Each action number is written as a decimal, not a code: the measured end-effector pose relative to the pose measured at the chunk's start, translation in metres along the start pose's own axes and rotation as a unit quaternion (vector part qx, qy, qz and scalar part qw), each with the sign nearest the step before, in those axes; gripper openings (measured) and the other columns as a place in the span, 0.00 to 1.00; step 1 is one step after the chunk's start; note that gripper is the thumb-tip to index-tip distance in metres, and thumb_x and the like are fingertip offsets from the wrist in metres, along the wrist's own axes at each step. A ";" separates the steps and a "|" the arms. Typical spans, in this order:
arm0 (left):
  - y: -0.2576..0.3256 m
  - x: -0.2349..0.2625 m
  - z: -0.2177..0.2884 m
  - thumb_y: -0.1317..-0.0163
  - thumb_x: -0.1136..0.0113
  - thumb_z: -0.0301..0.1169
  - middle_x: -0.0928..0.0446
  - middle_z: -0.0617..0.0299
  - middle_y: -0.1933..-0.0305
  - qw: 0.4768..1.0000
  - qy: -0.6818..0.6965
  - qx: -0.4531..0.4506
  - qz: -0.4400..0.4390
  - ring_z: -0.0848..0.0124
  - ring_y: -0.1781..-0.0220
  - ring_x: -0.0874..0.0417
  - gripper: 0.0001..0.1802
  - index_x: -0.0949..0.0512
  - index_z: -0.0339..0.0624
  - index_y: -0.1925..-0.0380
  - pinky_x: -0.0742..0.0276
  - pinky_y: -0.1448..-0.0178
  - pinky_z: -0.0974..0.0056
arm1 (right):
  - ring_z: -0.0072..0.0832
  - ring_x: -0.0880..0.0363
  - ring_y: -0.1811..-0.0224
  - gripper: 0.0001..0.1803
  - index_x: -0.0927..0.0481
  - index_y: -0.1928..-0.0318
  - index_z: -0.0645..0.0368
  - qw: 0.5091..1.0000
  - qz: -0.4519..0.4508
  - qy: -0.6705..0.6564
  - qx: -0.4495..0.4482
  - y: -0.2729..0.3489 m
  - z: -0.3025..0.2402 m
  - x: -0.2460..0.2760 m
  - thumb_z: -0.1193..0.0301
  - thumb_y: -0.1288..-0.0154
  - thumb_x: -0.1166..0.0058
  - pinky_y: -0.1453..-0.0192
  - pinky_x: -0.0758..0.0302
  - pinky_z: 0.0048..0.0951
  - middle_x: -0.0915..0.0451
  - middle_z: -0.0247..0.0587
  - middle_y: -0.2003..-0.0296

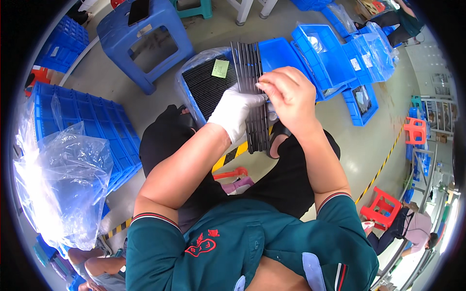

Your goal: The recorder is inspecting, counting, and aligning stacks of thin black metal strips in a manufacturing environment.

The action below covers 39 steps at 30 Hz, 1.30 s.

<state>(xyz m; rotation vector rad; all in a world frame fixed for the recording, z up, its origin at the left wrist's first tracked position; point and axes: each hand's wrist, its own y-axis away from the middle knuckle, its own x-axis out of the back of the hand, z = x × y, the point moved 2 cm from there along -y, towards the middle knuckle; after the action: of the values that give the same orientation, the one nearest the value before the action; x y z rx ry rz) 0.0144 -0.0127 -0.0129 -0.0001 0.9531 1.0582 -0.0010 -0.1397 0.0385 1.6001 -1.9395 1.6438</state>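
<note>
My left hand [234, 110], in a white glove, grips a bundle of long thin black strips [257, 133] held lengthwise in front of me. My bare right hand [293, 97] is at the right side of the bundle, thumb and fingers pinched together. What sits in that pinch, if anything, is too small to tell. Just beyond my left hand, a plastic-lined blue crate [181, 83] is packed with rows of similar black strips. A small green paper slip [220, 68] lies on top of those rows.
Right of the strips stands a blue bin [276, 48], with more blue crates [335, 60] beyond. A blue stool [114, 36] bears a dark flat object [139, 11]. Stacked blue crates [87, 116] and clear plastic film [68, 179] are at left. Other people are at the edges.
</note>
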 end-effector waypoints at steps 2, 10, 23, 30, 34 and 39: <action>-0.004 0.006 -0.004 0.42 0.41 0.21 0.22 0.62 0.62 1.000 -0.004 -0.026 0.007 0.71 0.63 0.19 0.13 0.23 0.42 0.56 0.21 0.60 0.66 | 0.36 0.22 0.70 0.07 0.18 0.70 0.57 0.994 -0.022 0.077 0.080 -0.003 -0.014 -0.001 0.74 0.52 0.33 0.67 0.25 0.33 0.20 0.36 0.71; -0.004 0.005 -0.003 0.44 0.43 0.16 0.20 0.62 0.61 1.000 -0.001 -0.028 0.007 0.69 0.59 0.16 0.13 0.22 0.39 0.58 0.19 0.53 0.62 | 0.36 0.23 0.70 0.07 0.19 0.71 0.55 0.998 -0.009 0.058 0.026 0.005 0.004 -0.008 0.72 0.51 0.34 0.68 0.26 0.35 0.23 0.34 0.73; 0.002 -0.004 0.005 0.40 0.45 0.17 0.18 0.56 0.61 0.999 0.026 0.018 -0.012 0.64 0.62 0.14 0.14 0.24 0.37 0.53 0.14 0.58 0.59 | 0.30 0.21 0.74 0.05 0.17 0.69 0.59 0.987 0.022 -0.104 -0.120 0.002 0.004 -0.003 0.77 0.48 0.34 0.71 0.27 0.27 0.20 0.38 0.74; 0.001 -0.001 0.004 0.41 0.44 0.16 0.19 0.57 0.60 1.000 0.001 0.003 -0.008 0.66 0.61 0.15 0.14 0.23 0.38 0.55 0.15 0.58 0.59 | 0.33 0.22 0.73 0.06 0.17 0.70 0.59 0.993 0.023 -0.081 -0.084 0.002 0.003 -0.005 0.75 0.49 0.33 0.71 0.26 0.28 0.20 0.37 0.74; -0.001 0.001 0.000 0.44 0.45 0.16 0.20 0.60 0.62 1.000 0.010 -0.014 -0.004 0.69 0.60 0.16 0.15 0.23 0.39 0.56 0.18 0.56 0.62 | 0.34 0.22 0.71 0.07 0.18 0.70 0.57 1.000 0.018 -0.018 -0.015 0.001 0.001 -0.006 0.74 0.51 0.33 0.68 0.26 0.31 0.21 0.36 0.74; -0.007 0.004 -0.005 0.41 0.46 0.22 0.23 0.63 0.64 0.994 -0.090 -0.066 0.013 0.76 0.64 0.23 0.11 0.25 0.39 0.56 0.26 0.61 0.69 | 0.35 0.21 0.70 0.08 0.18 0.69 0.57 0.994 -0.023 0.080 0.064 0.001 -0.014 -0.008 0.74 0.52 0.33 0.66 0.25 0.33 0.20 0.36 0.72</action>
<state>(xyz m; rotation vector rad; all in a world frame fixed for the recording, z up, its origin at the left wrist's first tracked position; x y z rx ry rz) 0.0171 -0.0150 -0.0216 -0.0004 0.7206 1.1236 -0.0052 -0.1244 0.0375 1.4901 -1.7395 1.8511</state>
